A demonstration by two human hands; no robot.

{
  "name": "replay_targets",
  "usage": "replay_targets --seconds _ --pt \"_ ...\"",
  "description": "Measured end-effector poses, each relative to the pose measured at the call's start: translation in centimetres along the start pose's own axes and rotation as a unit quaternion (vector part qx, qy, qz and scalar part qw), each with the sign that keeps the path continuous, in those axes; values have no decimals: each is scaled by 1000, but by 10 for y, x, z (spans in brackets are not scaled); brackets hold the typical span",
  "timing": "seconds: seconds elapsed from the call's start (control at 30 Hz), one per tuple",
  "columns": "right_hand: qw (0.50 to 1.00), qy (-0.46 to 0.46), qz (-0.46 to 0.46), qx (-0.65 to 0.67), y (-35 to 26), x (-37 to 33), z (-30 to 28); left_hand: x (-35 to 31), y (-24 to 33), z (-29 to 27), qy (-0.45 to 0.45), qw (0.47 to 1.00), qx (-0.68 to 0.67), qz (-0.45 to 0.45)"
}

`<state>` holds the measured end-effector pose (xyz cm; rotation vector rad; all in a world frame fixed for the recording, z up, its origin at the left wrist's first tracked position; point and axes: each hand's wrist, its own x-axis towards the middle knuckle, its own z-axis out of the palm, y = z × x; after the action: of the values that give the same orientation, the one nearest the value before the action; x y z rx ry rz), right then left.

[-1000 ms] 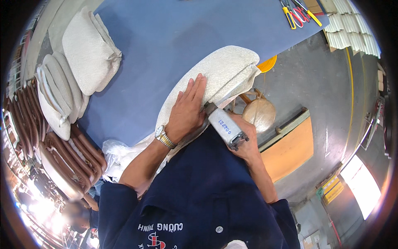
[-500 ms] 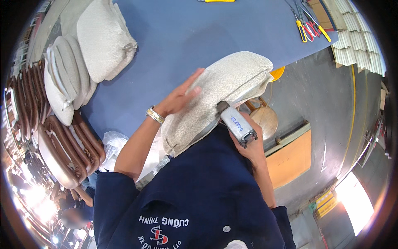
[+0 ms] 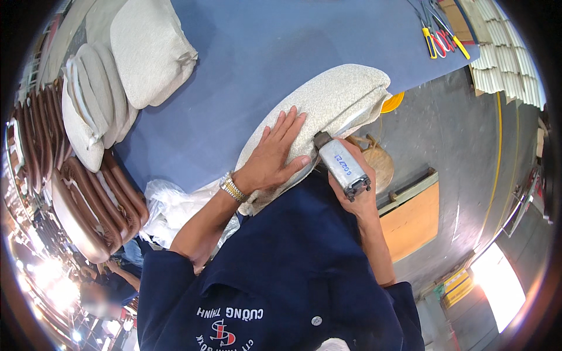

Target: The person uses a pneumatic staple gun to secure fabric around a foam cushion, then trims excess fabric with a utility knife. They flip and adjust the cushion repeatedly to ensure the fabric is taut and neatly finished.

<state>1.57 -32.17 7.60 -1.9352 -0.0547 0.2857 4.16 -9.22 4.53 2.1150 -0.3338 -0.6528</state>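
Note:
A beige woven-fabric seat cushion rests at the table's near edge, against my dark blue shirt. My left hand lies flat on its top, fingers stretched out and the thumb pointing right. On the cushion's right side, my right hand is wrapped around a silver staple gun. The gun's dark nose meets the cushion's near right edge, where the fabric is folded over. The gun hides most of my right fingers, and I cannot see the cushion's underside.
A blue-covered table spreads ahead. Beige cushions are stacked at the left, with brown padded pieces nearer me. Clear plastic wrap lies below them. Pliers and yellow-handled tools sit far right; a round wooden stool stands beyond my right hand.
My left hand has come down from above the cushion's left edge to lie flat on its top. The staple gun has shifted slightly right, still in my right hand.

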Motion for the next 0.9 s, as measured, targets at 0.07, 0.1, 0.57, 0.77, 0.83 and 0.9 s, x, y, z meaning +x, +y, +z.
replay_targets --seconds 0.07,0.1,0.57,0.77,0.83,0.9 --pt "1000 5 8 9 1 -4 1 -3 7 3 10 999 28 -15" --pt "1000 3 9 8 2 -7 1 -3 8 4 15 999 39 -25" --pt "999 -22 29 -35 -7 -8 1 -1 16 16 46 990 122 -47" --pt "999 -24 32 -25 -10 -8 2 -2 16 11 43 991 118 -54" --pt "999 -27 -2 -24 -10 -12 1 -4 15 10 44 990 124 -44" --pt "999 -38 -7 -12 -12 -13 0 -5 16 9 42 991 123 -44"
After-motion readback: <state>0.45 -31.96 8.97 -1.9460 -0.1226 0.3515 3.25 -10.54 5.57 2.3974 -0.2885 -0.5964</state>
